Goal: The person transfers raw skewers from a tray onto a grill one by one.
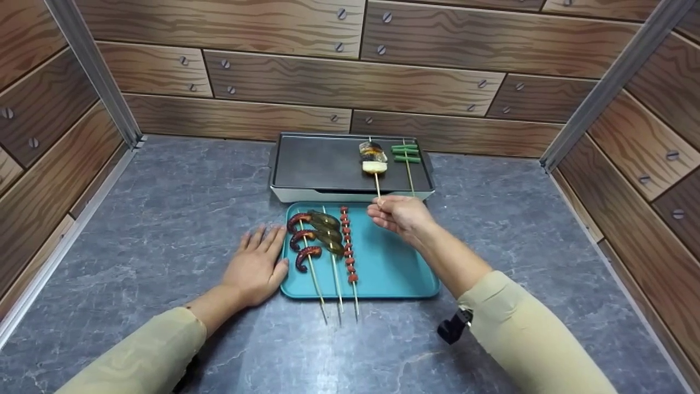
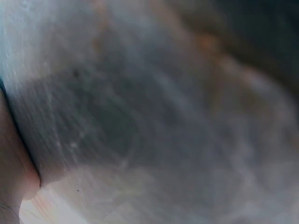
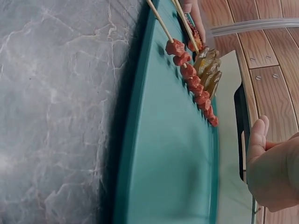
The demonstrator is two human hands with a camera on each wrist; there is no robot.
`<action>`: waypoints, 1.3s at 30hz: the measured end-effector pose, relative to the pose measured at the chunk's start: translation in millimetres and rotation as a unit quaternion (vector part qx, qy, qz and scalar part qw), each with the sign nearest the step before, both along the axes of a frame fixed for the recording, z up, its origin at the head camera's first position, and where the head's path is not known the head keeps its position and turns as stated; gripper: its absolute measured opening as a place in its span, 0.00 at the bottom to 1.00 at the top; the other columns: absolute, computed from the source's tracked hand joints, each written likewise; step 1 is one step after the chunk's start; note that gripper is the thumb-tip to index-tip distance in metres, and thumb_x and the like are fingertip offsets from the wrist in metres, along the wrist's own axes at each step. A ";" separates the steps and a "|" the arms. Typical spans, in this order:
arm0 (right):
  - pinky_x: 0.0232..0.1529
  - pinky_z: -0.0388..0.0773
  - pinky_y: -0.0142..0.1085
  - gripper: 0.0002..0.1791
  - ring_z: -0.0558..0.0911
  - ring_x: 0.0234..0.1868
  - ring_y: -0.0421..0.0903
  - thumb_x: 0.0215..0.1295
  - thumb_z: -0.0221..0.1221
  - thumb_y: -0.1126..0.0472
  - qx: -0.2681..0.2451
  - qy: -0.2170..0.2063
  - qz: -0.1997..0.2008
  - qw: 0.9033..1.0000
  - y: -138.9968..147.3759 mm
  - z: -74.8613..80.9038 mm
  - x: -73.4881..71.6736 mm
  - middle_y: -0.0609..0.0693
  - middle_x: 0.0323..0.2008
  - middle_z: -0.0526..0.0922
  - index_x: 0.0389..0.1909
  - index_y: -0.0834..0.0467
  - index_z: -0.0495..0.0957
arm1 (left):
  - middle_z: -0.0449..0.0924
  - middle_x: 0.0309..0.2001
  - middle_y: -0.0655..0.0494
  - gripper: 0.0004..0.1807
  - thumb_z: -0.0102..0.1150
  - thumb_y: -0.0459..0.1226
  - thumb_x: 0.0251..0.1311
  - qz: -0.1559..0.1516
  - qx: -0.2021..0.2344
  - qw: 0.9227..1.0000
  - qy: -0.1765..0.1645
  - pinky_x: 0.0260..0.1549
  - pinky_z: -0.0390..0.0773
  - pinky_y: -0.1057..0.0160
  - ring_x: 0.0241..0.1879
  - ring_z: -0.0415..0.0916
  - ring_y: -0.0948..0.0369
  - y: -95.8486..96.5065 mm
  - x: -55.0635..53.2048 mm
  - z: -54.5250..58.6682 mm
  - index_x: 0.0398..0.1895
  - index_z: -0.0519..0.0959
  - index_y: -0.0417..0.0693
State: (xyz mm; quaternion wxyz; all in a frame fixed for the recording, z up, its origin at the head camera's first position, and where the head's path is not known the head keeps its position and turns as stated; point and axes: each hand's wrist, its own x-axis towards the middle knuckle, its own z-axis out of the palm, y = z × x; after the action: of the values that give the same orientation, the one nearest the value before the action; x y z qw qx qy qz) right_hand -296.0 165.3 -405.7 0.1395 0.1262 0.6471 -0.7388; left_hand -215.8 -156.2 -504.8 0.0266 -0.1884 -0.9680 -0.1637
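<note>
In the head view my right hand (image 1: pixel 402 216) pinches the stick end of a skewer (image 1: pixel 374 158) with thick browned, dark and pale chunks, which is over the right half of a black griddle (image 1: pixel 317 161). Right of it is a skewer of green pods or stalks (image 1: pixel 406 154). My left hand (image 1: pixel 254 268) lies flat on the table, fingers spread, at the left edge of a teal tray (image 1: pixel 391 268). On that tray are a skewer of red octopus tentacles (image 1: pixel 307 253), a skewer of dark green-brown pieces (image 1: pixel 328 232) and a skewer of small red pieces (image 1: pixel 348 246).
The grey marbled tabletop (image 1: pixel 180 219) extends around the tray and the griddle. Behind stands a wood-patterned wall (image 1: pixel 284 71), with similar walls at both sides. Stick ends overhang the tray's front edge. The left wrist view is mostly blurred.
</note>
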 end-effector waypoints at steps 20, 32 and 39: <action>0.47 0.89 0.39 0.23 0.92 0.41 0.50 0.78 0.60 0.63 0.055 -0.021 0.065 0.996 22.1 -8.5 53.7 0.69 0.51 0.87 0.64 0.76 0.74 | 0.53 0.83 0.42 0.38 0.39 0.51 0.81 0.000 0.001 1.000 -0.006 0.80 0.42 0.38 0.83 0.43 0.40 0.5 0.3 1.3 0.86 0.50 0.43; 0.44 0.89 0.39 0.20 0.91 0.39 0.49 0.75 0.64 0.60 0.057 -0.044 0.144 0.987 40.4 -17.4 117.9 0.63 0.44 0.90 0.57 0.73 0.79 | 0.50 0.84 0.42 0.39 0.36 0.52 0.81 -0.002 -0.003 1.000 -0.013 0.80 0.39 0.37 0.83 0.41 0.39 0.9 -0.6 2.8 0.87 0.48 0.43; 0.40 0.90 0.38 0.18 0.91 0.36 0.48 0.74 0.65 0.61 0.046 -0.069 0.168 0.982 34.9 -26.0 142.1 0.61 0.40 0.91 0.54 0.71 0.81 | 0.51 0.84 0.42 0.39 0.37 0.52 0.81 -0.001 -0.004 1.000 -0.012 0.80 0.40 0.38 0.83 0.41 0.39 1.2 0.8 1.4 0.87 0.49 0.43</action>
State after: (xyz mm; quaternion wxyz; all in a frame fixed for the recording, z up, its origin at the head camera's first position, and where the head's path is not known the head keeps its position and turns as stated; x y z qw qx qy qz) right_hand -154.0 200.2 -431.6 0.3001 0.0722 0.6815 -0.6636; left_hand -215.0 -155.1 -503.4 0.0139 -0.1873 -0.9687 -0.1622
